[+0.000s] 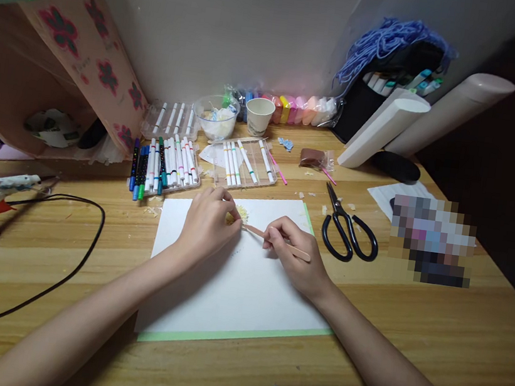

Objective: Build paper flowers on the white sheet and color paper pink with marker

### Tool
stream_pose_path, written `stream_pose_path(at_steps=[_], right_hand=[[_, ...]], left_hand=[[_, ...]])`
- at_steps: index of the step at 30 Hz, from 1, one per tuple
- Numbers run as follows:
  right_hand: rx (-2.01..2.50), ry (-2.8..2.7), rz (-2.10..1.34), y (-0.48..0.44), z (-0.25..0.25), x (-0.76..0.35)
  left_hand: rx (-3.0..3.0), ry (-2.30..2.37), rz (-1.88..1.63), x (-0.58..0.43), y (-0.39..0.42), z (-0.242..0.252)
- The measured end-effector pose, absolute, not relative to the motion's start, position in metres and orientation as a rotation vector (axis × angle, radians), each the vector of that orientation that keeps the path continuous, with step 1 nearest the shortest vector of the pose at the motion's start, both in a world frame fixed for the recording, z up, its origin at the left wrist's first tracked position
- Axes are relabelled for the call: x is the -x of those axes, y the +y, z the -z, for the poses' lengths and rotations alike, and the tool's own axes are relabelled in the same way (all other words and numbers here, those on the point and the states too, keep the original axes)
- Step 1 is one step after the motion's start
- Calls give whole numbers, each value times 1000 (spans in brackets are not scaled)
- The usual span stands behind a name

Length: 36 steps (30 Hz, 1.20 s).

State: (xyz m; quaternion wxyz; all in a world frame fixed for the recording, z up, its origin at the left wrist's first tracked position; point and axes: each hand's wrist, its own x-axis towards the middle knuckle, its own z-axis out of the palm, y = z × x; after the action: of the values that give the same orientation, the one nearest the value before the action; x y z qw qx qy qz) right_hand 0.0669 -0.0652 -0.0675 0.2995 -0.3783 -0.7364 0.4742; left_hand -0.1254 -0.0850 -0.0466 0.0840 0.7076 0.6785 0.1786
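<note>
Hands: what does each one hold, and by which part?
The right hand holds a stick near its middle. The left hand touches a yellowish bit on the sheet; a grip cannot be told.

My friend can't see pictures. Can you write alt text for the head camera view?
The right hand holds a thin wooden stick to a small yellow lump touched by the left hand, over a white paper sheet on a wooden desk. Black scissors lie nearby.

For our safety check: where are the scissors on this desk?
In the head view, the black scissors lie on the wooden desk, right of the white sheet, near the right hand gripping a wooden stick.
</note>
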Motion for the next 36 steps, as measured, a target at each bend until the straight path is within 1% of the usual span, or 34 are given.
stream_pose_path(at_steps=[9, 26, 31, 36], right_hand=[[986, -1934, -1334, -66, 70, -66], [1003, -1914, -1330, -66, 70, -63], [1024, -1828, -1344, -65, 73, -59], [1072, -1701, -1376, -55, 67, -47]], left_hand=[[-2091, 2021, -515, 124, -85, 46], [-2099, 2026, -508, 124, -84, 44], [-2046, 2080, -627, 142, -88, 46], [-1868, 2134, -794, 168, -93, 62]])
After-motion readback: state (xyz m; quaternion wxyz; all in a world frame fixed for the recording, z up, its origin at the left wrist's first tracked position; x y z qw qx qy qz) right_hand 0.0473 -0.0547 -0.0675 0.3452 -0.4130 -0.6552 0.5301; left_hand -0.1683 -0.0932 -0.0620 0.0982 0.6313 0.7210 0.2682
